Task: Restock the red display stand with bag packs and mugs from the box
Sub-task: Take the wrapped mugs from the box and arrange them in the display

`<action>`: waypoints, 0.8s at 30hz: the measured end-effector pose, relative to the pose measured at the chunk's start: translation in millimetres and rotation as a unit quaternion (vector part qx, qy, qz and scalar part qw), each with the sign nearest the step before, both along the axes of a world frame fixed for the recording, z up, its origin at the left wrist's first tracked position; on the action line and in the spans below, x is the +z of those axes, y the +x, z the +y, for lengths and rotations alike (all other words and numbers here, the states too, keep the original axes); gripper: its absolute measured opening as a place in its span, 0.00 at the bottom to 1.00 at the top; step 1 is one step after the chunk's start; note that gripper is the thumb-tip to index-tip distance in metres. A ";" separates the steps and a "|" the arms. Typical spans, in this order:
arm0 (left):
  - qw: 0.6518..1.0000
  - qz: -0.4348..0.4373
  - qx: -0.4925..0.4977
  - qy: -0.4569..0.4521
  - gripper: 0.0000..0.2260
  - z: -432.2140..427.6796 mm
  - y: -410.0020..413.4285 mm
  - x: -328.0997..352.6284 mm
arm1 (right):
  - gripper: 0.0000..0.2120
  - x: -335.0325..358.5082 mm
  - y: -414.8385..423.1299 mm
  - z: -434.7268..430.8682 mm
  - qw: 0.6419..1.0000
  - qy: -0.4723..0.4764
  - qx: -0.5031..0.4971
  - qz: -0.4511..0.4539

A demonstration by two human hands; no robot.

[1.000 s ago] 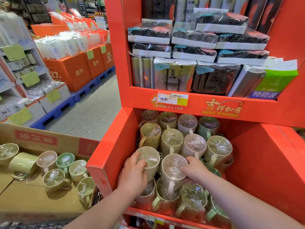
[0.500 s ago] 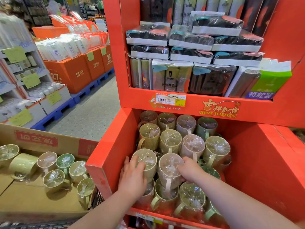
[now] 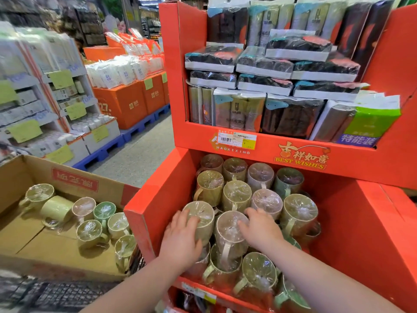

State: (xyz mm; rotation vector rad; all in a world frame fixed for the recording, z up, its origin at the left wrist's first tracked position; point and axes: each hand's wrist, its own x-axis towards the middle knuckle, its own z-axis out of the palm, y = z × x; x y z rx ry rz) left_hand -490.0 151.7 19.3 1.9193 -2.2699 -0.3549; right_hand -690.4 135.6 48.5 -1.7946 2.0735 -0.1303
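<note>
The red display stand (image 3: 155,199) has bag packs (image 3: 239,109) stacked on its upper shelf and several plastic-wrapped mugs lying in rows on the lower shelf. My left hand (image 3: 180,240) wraps round the side of an olive mug (image 3: 202,213) at the front left of the pile. My right hand (image 3: 259,229) holds the beige mug (image 3: 228,233) beside it, fingers over the rim. The cardboard box (image 3: 74,182) at lower left holds several more wrapped mugs (image 3: 90,231).
The box sits on a black wire cart (image 3: 67,292) close against the stand's left wall. An aisle floor (image 3: 144,152) runs behind it, lined with orange cartons on blue pallets (image 3: 126,105) and white shelving (image 3: 33,98).
Both hands stay on the same two mugs. They have slid them a little deeper into the lower shelf, and my left fingers reach further over the olive mug.
</note>
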 end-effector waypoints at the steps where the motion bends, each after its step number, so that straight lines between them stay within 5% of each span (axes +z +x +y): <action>1: 1.000 -0.001 0.004 -0.004 0.21 3.3 -0.1 1.9 | 0.22 1.6 1.3 0.6 1.000 -0.012 0.020 0.014; 13: 0.999 -0.008 0.011 -0.050 0.20 58.0 20.5 6.9 | 0.20 6.0 45.4 33.9 0.945 -0.136 0.282 0.093; 24: 0.998 -0.035 0.056 0.002 0.19 124.1 105.2 0.1 | 0.17 -7.0 126.0 93.6 0.926 -0.107 0.345 0.109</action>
